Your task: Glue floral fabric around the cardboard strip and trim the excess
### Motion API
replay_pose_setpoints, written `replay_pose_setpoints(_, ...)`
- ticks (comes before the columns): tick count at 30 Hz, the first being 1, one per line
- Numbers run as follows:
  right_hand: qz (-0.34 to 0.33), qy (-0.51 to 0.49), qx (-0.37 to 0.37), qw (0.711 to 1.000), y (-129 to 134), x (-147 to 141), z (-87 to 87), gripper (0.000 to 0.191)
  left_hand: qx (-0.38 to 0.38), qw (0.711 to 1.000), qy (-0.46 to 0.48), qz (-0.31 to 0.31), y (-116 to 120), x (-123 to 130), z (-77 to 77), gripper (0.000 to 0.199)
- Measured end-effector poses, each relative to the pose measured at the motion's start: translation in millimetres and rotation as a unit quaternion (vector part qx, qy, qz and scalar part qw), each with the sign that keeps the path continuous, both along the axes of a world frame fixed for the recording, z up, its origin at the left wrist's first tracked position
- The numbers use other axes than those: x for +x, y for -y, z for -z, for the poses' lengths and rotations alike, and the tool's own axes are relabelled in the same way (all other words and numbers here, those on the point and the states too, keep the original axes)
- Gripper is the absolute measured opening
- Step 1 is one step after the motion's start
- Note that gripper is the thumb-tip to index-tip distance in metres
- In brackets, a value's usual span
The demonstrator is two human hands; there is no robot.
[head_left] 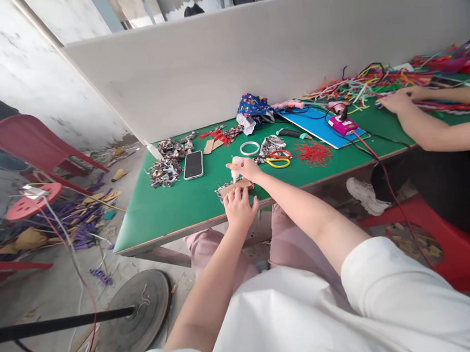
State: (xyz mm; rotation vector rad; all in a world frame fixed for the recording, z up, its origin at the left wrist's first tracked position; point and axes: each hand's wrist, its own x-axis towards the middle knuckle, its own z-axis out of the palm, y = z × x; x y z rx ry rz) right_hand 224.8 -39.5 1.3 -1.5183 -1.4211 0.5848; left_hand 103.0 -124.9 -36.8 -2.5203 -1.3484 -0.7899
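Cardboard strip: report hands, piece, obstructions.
Left hand open on cardboard strip. Right hand gripping white bottle above it. Strip over patterned scraps. Scissors off to the right, not covering strip.

- one head-worn cam, wide view, facing forward and down over wearer's white cloth shirt (271, 325), nearest thing
- wearer's left bare hand (239, 208) and right bare hand (247, 168) near frame centre, mid-distance
- long green-topped table (160, 214) seen from above its near edge
- pale grey flat partition (210, 64) across top, farther off
- red plastic chair (32, 139) at left, co-worker's bare arm (426, 127) cut by right edge
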Motion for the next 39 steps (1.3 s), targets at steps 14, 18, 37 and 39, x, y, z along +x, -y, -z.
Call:
replay_pose_setpoints(14,-0.077,-0.122,-0.046,0.989,1.5,20.2,-9.3,0.04,-0.016,1.0,0.01,0.004,-0.9,-1.2,2.2,0.041)
replay_pose_setpoints(18,-0.102,-0.136,-0.055,0.984,3.6,18.7,-13.4,0.039,-0.025,0.999,0.019,0.011,-0.9,-1.7,1.4,0.041)
replay_pose_setpoints(37,0.001,-0.234,0.026,0.972,15.6,22.4,10.0,0.039,-0.029,0.999,0.038,0.015,-1.7,-5.3,-2.4,0.042)
replay_pose_setpoints(39,0.024,-0.239,0.043,0.97,14.3,24.7,10.4,0.039,-0.03,0.999,0.038,0.019,-2.1,-5.9,-2.6,0.043)
